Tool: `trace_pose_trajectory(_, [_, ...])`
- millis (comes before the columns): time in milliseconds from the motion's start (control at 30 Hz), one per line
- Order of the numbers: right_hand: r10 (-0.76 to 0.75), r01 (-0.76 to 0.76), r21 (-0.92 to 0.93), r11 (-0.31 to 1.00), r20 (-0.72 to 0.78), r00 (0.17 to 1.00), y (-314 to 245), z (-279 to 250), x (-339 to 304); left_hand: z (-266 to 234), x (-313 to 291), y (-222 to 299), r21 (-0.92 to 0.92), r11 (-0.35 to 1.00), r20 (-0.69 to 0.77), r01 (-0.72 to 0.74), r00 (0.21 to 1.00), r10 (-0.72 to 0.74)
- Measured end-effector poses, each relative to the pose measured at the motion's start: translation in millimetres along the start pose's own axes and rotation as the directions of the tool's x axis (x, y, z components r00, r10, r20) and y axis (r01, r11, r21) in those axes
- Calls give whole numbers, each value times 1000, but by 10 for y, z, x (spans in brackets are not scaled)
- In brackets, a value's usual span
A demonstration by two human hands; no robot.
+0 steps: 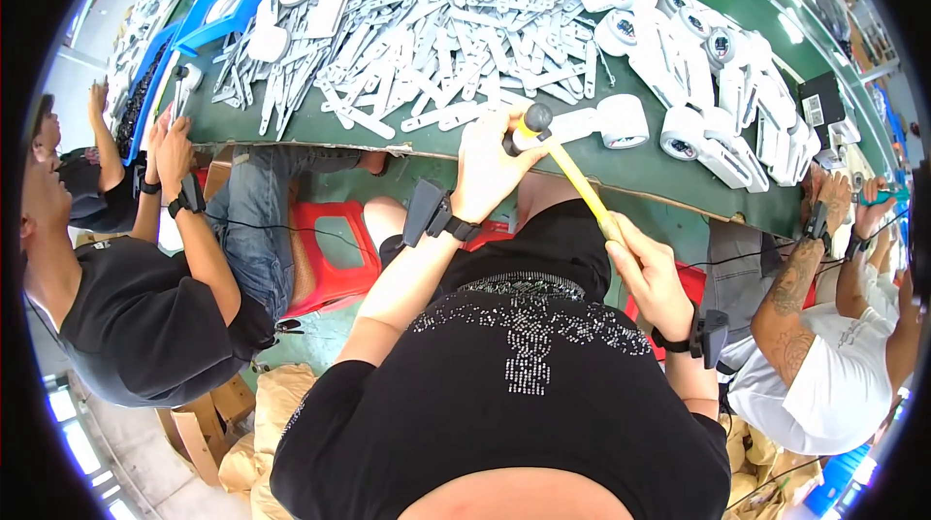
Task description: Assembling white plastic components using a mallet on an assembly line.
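Observation:
In my right hand (pixel 648 273) is the yellow handle of a mallet (pixel 579 177), with the fingers wrapped round its lower end. The mallet's black-ended head is up by my left hand (pixel 490 161), at the table's near edge. My left hand is closed beside that head; what its fingers grip is hidden. Just beyond the mallet, a white plastic part with a thick round end (pixel 622 122) lies on the green table (pixel 441 140); whether my left hand touches it, I cannot tell.
Flat pale-grey strips (pixel 436 35) are heaped across the table. White round-headed assemblies (pixel 713 122) pile up at the right. A blue tray (pixel 233 1) stands at the back left. Co-workers sit close on both sides, beside a red stool (pixel 335 273) at left.

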State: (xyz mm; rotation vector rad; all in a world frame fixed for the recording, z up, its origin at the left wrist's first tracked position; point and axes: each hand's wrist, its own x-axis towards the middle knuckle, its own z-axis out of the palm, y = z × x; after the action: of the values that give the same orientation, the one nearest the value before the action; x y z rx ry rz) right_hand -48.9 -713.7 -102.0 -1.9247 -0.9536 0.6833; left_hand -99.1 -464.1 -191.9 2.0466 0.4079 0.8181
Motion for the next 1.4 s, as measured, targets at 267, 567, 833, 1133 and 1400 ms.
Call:
trace_pose_trajectory(267, [-114,114,-59,992,-4,993,20,54,-21,-18,-53,62,-149,971,52,188,982,-182])
trace_pose_trajectory(567, [-140,140,-5,990,-74,987,-29,63,-56,-12,0,49,-110,987,43,113,993,-109])
trace_pose_trajectory(833, [-292,293,-20,956,-169,941,-15,-1,-112,30,-11,-80,-12,1000,-35,1,999,-2])
trace_pose_trajectory(1133, [-151,145,-52,988,-126,980,31,48,-22,7,-19,18,-18,1000,-35,-26,999,25])
trace_pose_trajectory(1400, [25,-14,50,999,-225,974,83,-20,-171,-39,19,67,-5,999,-5,-33,999,33])
